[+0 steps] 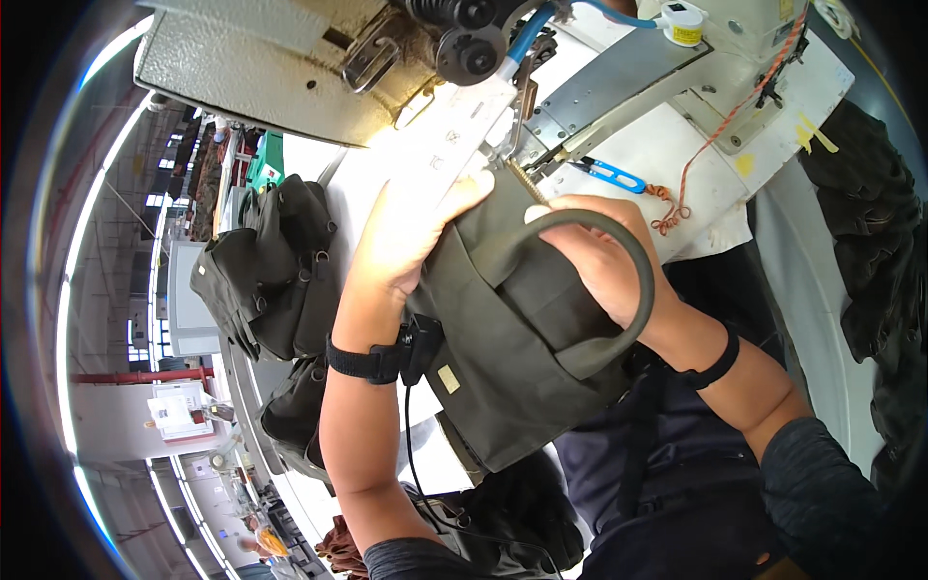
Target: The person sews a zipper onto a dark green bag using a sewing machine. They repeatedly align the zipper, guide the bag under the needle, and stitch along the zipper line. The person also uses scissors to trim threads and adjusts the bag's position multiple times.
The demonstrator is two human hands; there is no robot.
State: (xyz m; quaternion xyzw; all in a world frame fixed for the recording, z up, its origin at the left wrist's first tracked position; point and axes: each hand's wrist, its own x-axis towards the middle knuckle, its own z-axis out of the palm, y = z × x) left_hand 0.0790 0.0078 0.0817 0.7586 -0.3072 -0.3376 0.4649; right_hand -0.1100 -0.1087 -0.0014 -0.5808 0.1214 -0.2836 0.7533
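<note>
A dark olive fabric bag point(503, 377) with a looped handle and a small gold plate lies under the sewing machine point(246, 68), where a zipper edge point(522, 179) meets the needle area. My left hand point(416, 227), washed out by the machine's light, grips the bag's upper left edge with the thumb on top; some fingers are hidden. My right hand point(599, 261) is inside the handle loop, fingers curled on the bag beside the zipper. Blue thread snips point(607, 175) with an orange cord lie to the right of the zipper on the white tabletop point(715, 222).
More olive bags point(256, 271) are piled at the left, and dark fabric point(860, 213) hangs at the far right. A small white container point(681, 24) sits on the machine. A co-worker point(266, 541) is visible far off at lower left.
</note>
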